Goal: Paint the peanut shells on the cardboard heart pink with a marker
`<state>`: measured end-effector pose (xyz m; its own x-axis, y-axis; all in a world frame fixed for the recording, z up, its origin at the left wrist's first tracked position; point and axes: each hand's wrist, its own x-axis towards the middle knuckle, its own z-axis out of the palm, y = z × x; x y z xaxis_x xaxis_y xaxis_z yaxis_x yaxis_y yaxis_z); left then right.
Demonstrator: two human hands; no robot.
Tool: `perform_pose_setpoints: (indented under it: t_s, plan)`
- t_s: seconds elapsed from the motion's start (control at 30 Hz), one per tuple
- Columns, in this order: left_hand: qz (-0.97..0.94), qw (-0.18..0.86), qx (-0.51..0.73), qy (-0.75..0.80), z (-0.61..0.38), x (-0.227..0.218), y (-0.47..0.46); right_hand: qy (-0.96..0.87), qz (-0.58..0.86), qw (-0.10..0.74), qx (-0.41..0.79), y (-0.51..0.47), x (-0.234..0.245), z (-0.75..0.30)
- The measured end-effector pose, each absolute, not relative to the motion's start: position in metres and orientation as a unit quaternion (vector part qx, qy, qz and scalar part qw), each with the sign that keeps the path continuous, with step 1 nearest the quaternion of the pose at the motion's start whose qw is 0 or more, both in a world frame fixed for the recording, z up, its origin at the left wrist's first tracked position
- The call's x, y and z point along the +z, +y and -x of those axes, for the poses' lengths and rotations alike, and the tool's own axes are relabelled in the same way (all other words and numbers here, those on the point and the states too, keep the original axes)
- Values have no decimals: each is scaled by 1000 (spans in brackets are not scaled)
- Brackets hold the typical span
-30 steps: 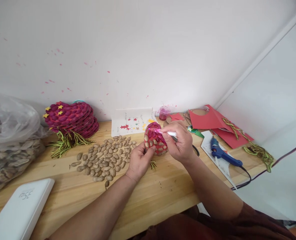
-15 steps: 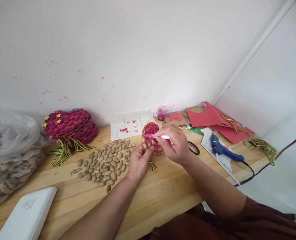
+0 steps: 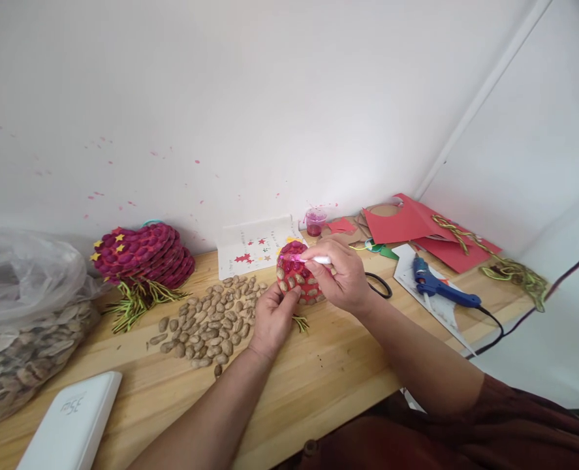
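My left hand (image 3: 275, 314) grips the lower left edge of a red craft piece (image 3: 311, 277) covered with peanut shells, thumb on its front. Shells on its upper part are painted magenta, while those lower down are plain tan. Green-yellow string ends (image 3: 301, 322) hang from its bottom. In my right hand (image 3: 344, 277) is a white-handled paintbrush (image 3: 321, 260), pinched between thumb and fingers. Its magenta-wet tip touches the shells near the upper left of the piece. Loose peanut shells (image 3: 215, 320) lie spread on the wood to the left of my left hand.
Stacked magenta shell pieces (image 3: 142, 254) and a bag of peanut shells (image 3: 34, 346) stand left, near a white power bank (image 3: 71, 418). Behind are a star-covered sheet (image 3: 240, 245) and a paint cup (image 3: 314, 223). Rightward lie red paper (image 3: 397, 225) and a blue glue gun (image 3: 443, 287).
The brush tip has shifted slightly right and up on the piece, and more shells at the upper left look magenta. My left hand keeps its hold. The camera view has turned slightly.
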<state>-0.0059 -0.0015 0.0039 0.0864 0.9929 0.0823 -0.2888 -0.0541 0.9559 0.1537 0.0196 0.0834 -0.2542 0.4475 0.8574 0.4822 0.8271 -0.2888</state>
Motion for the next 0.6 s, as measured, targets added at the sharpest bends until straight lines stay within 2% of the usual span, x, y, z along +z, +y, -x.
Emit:
perform_pose_setpoints:
  t_s: [0.6]
  plan:
    - [-442,608,560,349,7,0,0,-750,330,570,56,25,77,-157]
